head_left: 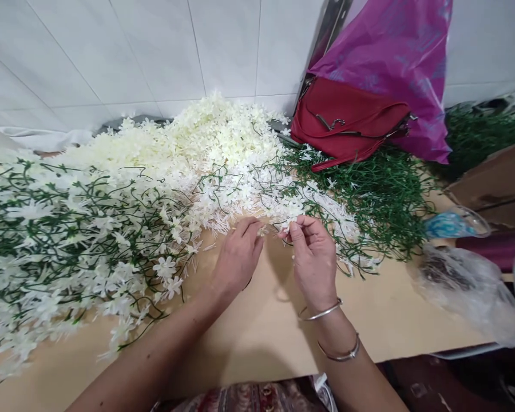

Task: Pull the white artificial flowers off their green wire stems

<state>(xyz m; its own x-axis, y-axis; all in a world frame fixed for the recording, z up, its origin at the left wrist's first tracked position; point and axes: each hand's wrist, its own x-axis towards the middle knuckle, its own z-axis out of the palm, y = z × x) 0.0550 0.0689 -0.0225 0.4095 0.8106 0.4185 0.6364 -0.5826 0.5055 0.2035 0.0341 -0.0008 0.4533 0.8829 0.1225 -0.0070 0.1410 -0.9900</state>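
Right hand: I am watching the right hand holding a white flower between thumb and forefinger; the pinch is closing fully on it, with no gap showing.
Left hand: The left hand is facing the right hand, fingers bending together; a small pale piece is showing at the tips, but I cannot tell whether they are gripping it.
Flower position: The white flower is sitting at the right fingertips, just above the near edge of the loose blossoms and over the table.
Flower handling: I am judging it very light, with soft, thin petals that are likely creasing under a hard squeeze, and not slippery. I am favouring a fingertip hold at the base, leaving the petals free.
Stem handling: I am judging the green stems springy and prone to tangling; I am preferring a hold near one end.
Count, hands: I am counting two.
Count, bangles: Two bangles are circling the right wrist.
Count, bags: One red bag, one purple bag and one clear bag are resting at the right.
Count, blossoms and stems: Both are overlapping too densely for me to count.
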